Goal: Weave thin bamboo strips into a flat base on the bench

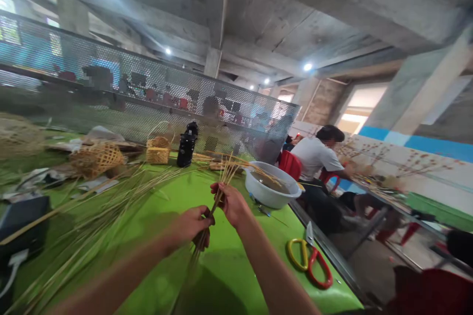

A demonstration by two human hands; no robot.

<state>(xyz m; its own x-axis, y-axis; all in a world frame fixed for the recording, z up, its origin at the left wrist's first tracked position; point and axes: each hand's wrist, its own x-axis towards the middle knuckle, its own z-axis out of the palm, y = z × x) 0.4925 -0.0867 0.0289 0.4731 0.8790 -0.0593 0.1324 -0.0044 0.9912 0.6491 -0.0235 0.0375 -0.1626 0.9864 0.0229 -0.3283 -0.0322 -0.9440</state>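
Left of the basin (266, 195), I have left hand (195, 224) and right hand (232, 202) closed around the strip bundle (216, 204), likely light, springy, best gripped mid-length.

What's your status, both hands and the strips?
Left hand and right hand closed around one bundle of thin strips. Bundle fanned out beyond right hand. Scissors off right, apart; nothing seems in the way.

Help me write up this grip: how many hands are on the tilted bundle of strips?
2: the left hand lower on the bundle, the right hand nearer its fanned top. Some fingers are hidden.
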